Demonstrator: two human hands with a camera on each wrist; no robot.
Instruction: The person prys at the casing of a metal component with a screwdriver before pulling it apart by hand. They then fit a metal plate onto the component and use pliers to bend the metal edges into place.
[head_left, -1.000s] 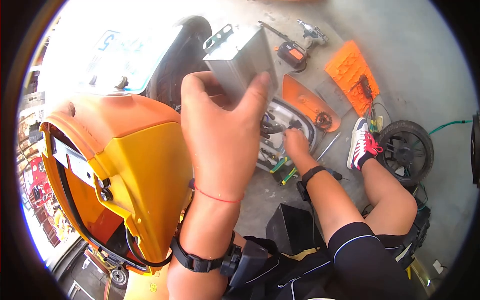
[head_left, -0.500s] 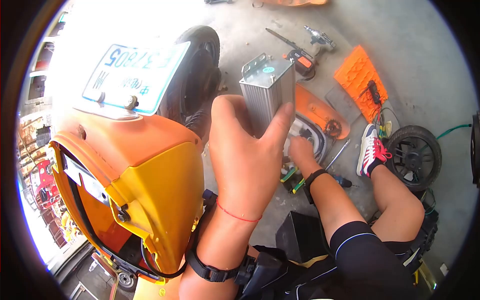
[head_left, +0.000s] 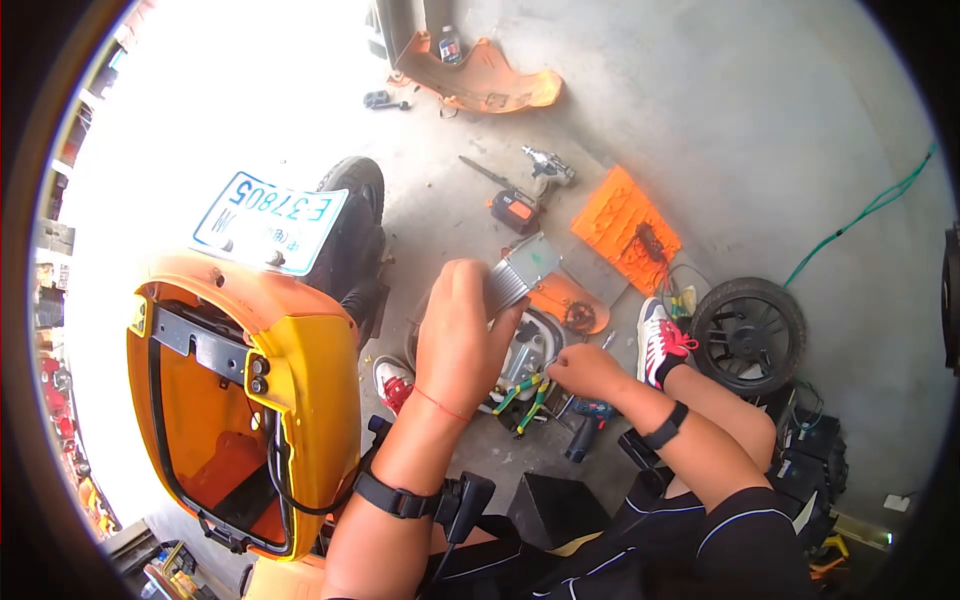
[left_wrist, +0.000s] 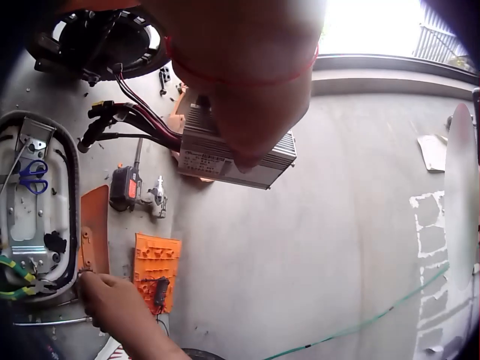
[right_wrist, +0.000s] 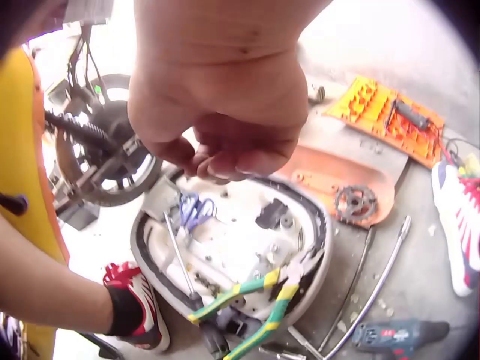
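In the head view my left hand (head_left: 460, 330) grips a silver finned motor controller (head_left: 525, 265), raised over the floor. Dark wires (left_wrist: 142, 124) trail from the end of the controller in the left wrist view. My right hand (head_left: 585, 370) is beside an upturned seat pan (right_wrist: 232, 225) on the floor. Its fingers curl toward the palm in the right wrist view, and nothing shows in them. Green-and-yellow pliers (right_wrist: 277, 307) lie across the pan's near edge. Blue-handled scissors (right_wrist: 195, 210) and a screwdriver (right_wrist: 178, 251) also lie in the pan.
An orange-yellow scooter body (head_left: 330, 420) with a licence plate (head_left: 270, 225) stands at left. A wheel (head_left: 748, 335), a drill (head_left: 585, 435), a black box (head_left: 560, 510), an orange panel (head_left: 625, 230) and a battery tool (head_left: 515, 210) lie around on the concrete floor.
The head view has swung, showing more floor beyond. My left hand has moved the controller farther from the camera. My right hand has drawn back from over the seat pan to beside it.
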